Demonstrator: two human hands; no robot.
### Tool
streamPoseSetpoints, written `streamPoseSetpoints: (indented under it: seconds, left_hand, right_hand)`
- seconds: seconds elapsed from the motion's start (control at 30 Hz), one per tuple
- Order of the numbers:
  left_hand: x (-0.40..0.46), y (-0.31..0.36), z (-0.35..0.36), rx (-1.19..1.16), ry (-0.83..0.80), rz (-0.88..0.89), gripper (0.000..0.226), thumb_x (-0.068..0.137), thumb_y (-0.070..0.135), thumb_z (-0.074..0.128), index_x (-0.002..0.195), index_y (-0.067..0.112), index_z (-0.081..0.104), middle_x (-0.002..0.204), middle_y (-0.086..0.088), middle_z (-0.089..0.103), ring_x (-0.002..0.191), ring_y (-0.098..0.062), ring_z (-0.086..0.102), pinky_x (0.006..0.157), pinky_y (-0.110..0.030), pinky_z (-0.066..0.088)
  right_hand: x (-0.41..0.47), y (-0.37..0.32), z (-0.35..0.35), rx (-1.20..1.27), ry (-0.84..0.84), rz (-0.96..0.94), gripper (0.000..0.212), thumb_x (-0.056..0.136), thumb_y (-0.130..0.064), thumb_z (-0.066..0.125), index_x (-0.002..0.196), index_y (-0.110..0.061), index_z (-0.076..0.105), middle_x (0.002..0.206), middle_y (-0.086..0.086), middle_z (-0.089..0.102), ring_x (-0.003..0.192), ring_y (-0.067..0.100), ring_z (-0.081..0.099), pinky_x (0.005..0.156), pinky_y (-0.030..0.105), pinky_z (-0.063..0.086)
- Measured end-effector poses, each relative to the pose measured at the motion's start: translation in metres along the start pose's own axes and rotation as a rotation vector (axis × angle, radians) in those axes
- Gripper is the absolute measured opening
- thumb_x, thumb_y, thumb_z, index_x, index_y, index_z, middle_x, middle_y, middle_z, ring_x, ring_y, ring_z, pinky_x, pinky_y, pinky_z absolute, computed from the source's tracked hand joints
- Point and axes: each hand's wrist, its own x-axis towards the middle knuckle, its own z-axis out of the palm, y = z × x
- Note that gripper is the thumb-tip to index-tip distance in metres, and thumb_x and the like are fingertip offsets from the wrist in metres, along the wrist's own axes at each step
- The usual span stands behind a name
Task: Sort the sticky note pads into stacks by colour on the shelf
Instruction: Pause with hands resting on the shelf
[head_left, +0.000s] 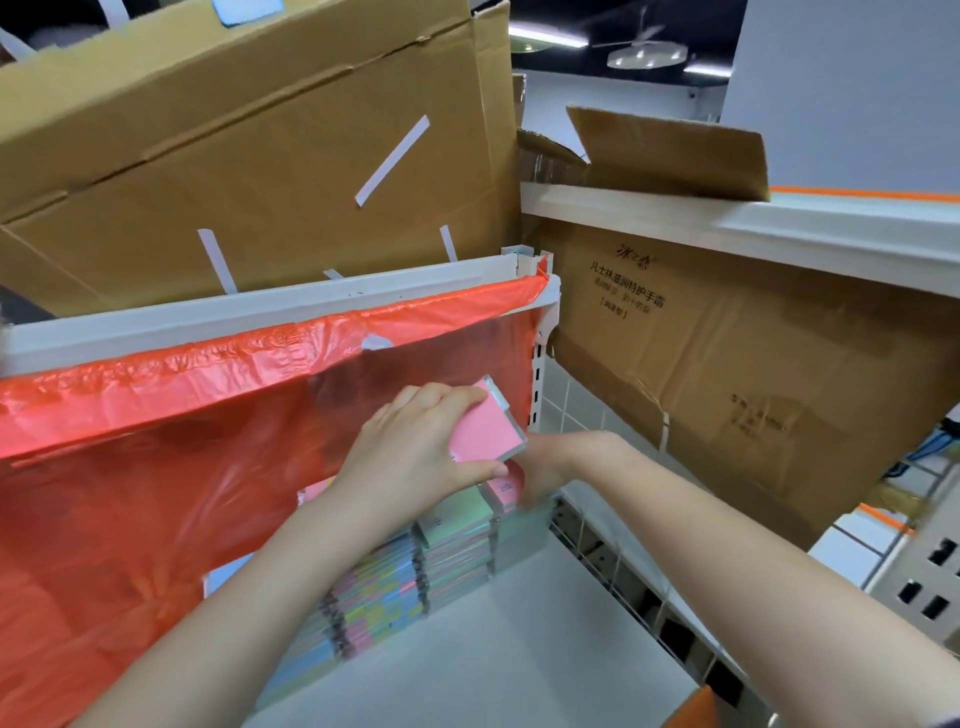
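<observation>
My left hand (410, 452) grips a pink sticky note pad (485, 428) in clear wrap, fingers over its top edge and thumb under it, held above the stacks. My right hand (550, 467) reaches behind that pad and touches another pink pad (505, 488) lying on top of the far right stack; its fingers are mostly hidden. A green pad (457, 512) tops the neighbouring stack. Rows of mixed-colour pads (379, 597) in pink, blue, green and yellow stand on the white shelf (519, 649).
A red plastic sheet (182, 415) hangs from the upper shelf edge on the left, covering part of the stacks. Large cardboard boxes (260, 156) stand above, and another box (727, 364) at the right. A wire divider (623, 577) runs along the shelf's right edge.
</observation>
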Motion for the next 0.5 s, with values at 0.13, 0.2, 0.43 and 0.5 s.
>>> streamPoseSetpoints:
  seconds: [0.13, 0.2, 0.43, 0.5]
  left_hand:
    - [0.019, 0.011, 0.012, 0.062, -0.049, -0.025, 0.075, 0.076, 0.065, 0.059, 0.14, 0.033, 0.034, 0.139, 0.007, 0.041, 0.127, -0.018, 0.035, 0.1, -0.035, 0.033]
    - [0.028, 0.016, 0.022, 0.127, -0.069, -0.041, 0.075, 0.077, 0.066, 0.057, 0.139, 0.03, 0.035, 0.135, 0.001, 0.044, 0.126, -0.022, 0.037, 0.098, -0.037, 0.034]
    - [0.058, 0.03, 0.063, 0.181, -0.211, -0.092, 0.065, 0.081, 0.06, 0.057, 0.13, 0.02, 0.043, 0.124, -0.011, 0.05, 0.118, -0.031, 0.043, 0.093, -0.041, 0.037]
    - [0.064, 0.03, 0.076, 0.199, -0.261, -0.097, 0.067, 0.08, 0.062, 0.057, 0.129, 0.019, 0.043, 0.124, -0.012, 0.05, 0.117, -0.031, 0.043, 0.093, -0.041, 0.038]
  right_hand:
    - [-0.007, 0.011, 0.014, 0.193, 0.137, 0.042, 0.065, 0.076, -0.013, 0.066, 0.136, -0.017, 0.041, 0.129, 0.005, 0.046, 0.11, 0.025, 0.051, 0.093, 0.039, 0.048]
    - [-0.017, 0.019, 0.023, 0.399, 0.322, 0.083, 0.063, 0.077, -0.004, 0.055, 0.137, -0.019, 0.042, 0.135, 0.001, 0.044, 0.115, 0.025, 0.052, 0.091, 0.033, 0.048]
    - [-0.044, 0.037, 0.067, 0.74, 0.733, 0.292, 0.042, 0.088, 0.006, 0.038, 0.124, -0.006, 0.055, 0.124, 0.01, 0.059, 0.114, 0.021, 0.054, 0.091, 0.023, 0.038]
    - [-0.042, 0.04, 0.078, 0.823, 0.721, 0.308, 0.04, 0.09, 0.006, 0.038, 0.126, -0.003, 0.053, 0.125, 0.012, 0.057, 0.116, 0.022, 0.053, 0.088, 0.022, 0.038]
